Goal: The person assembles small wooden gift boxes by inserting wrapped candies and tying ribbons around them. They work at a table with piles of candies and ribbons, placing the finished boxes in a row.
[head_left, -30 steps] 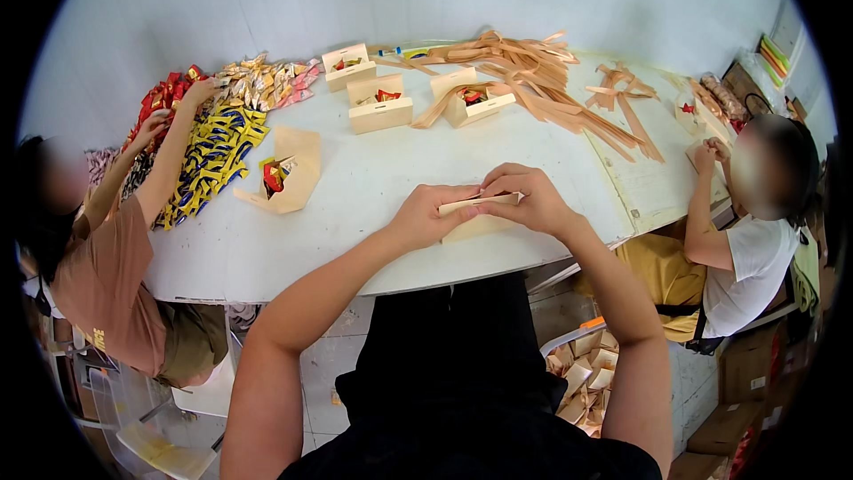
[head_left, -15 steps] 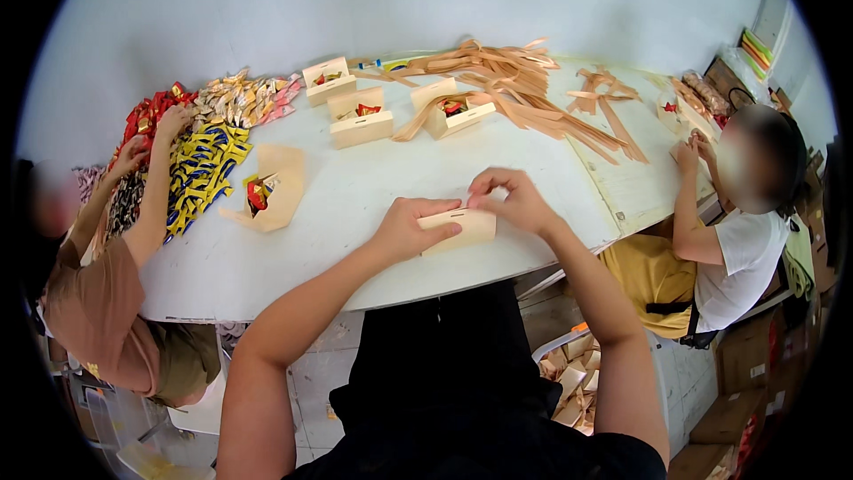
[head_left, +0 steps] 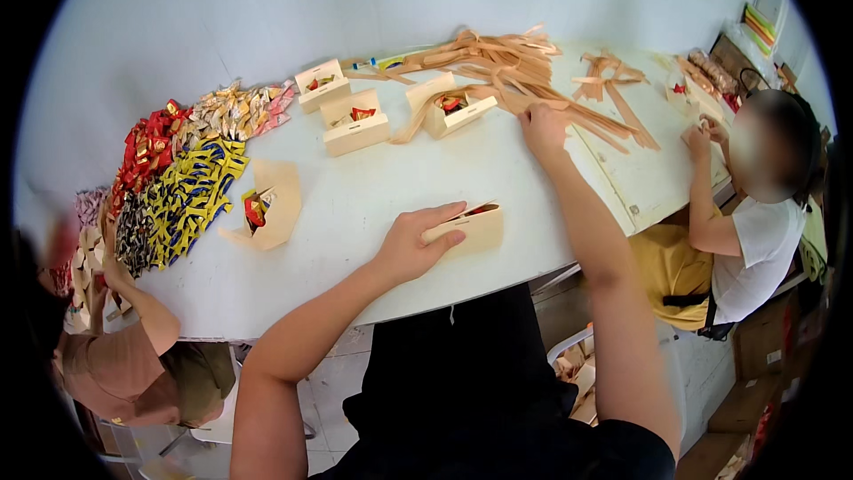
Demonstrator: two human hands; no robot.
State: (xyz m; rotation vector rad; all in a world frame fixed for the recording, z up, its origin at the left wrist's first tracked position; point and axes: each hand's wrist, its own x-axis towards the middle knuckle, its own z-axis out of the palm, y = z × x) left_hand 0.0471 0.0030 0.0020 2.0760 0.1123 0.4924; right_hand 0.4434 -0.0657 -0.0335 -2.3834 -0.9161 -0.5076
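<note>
My left hand (head_left: 416, 244) grips a small cream-coloured folded box (head_left: 478, 233) on the near part of the white table. Its thumb lies on the front panel and the fingers are over the top. Through a narrow gap at the box's top, something red shows. Reaching forward to the right, my right hand (head_left: 544, 129) has its fingers drawn together at the near edge of a pile of tan ribbon strips (head_left: 524, 80). The fingertips are partly hidden, pinched on a ribbon there.
Beyond my hands stand three open cream boxes (head_left: 355, 135) with wrapped sweets. An unfolded box (head_left: 286, 200) holding sweets lies left, near heaps of red, yellow-blue (head_left: 203, 182) and pale sweets. Co-workers sit at both sides; the right one (head_left: 755, 240) handles something small.
My right hand has left the box and moved forward to the ribbon pile. My left hand still holds the box. The left co-worker's arms have drawn back from the red sweets.
</note>
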